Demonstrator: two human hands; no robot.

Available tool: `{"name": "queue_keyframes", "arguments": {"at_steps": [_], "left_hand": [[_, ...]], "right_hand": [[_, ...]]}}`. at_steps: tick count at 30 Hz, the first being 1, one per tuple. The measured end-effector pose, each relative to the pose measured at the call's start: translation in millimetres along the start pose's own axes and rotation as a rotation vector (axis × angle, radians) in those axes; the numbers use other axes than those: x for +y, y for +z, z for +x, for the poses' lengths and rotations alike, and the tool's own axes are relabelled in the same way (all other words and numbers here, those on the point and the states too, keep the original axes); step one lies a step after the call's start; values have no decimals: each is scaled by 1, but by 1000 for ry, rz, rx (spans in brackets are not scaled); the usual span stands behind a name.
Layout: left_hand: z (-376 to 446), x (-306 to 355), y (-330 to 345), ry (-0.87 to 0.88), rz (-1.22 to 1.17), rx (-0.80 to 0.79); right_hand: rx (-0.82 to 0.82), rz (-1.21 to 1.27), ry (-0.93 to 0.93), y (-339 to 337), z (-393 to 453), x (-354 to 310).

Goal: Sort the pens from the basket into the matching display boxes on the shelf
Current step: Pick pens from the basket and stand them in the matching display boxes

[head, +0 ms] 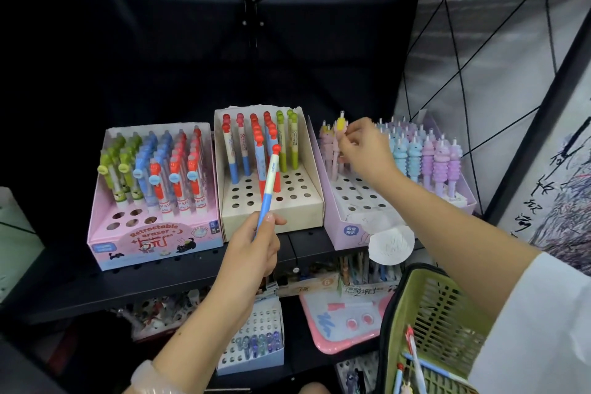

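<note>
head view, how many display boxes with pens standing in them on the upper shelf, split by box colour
pink box: 1
cream box: 1
lilac box: 1
total: 3

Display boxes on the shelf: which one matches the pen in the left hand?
The cream middle box: its pens have the same red ball tops and blue-and-cream barrels as the pen that the left hand holds.

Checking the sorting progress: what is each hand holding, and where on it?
Left hand pinches the blue-and-white pen by its lower blue end; right hand pinches the yellow-topped pen just under its top.
</note>
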State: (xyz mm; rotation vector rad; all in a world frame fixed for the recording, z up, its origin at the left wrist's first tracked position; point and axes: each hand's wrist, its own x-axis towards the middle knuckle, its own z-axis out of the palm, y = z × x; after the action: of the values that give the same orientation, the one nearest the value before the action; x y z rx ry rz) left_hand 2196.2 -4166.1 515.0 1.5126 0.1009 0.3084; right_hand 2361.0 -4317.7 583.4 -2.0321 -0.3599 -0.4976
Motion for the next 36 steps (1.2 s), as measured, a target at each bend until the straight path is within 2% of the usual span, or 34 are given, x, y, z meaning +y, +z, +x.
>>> {"name": "queue_keyframes", "arguments": {"at_steps": [6, 9, 11, 12, 13, 17, 19, 22, 26, 28, 36], "left_hand": [[-6, -1, 0, 13, -22, 13], [-8, -2, -2, 24, 8, 17], [-10, -1, -7, 34, 7, 19], [-11, 0, -10, 43, 1, 16], [-11, 1, -9, 54, 3, 8], [-10, 5, -10, 77, 14, -1], [-12, 6, -15, 96, 15, 0], [-15, 8, -28, 115, 10, 19], [-18, 11, -56, 137, 131, 97], [-22, 15, -67, 149, 175, 125], [-24, 15, -83, 133, 190, 159]], "right_hand": [[-191, -191, 56, 6, -8, 9], [-86, -196, 38, 1, -17, 3], [29, -159, -59, -2, -28, -16], [29, -113, -100, -1, -36, -29], [-27, -42, -111, -1, -43, -41], [-443, 214, 7, 13, -76, -80], [-514, 250, 14, 22, -84, -91], [-430, 288, -23, 31, -79, -105], [-93, 252, -230, 34, -51, -122], [-9, 198, -286, 37, -37, -126], [-159, -170, -325, 70, -20, -111]]}}
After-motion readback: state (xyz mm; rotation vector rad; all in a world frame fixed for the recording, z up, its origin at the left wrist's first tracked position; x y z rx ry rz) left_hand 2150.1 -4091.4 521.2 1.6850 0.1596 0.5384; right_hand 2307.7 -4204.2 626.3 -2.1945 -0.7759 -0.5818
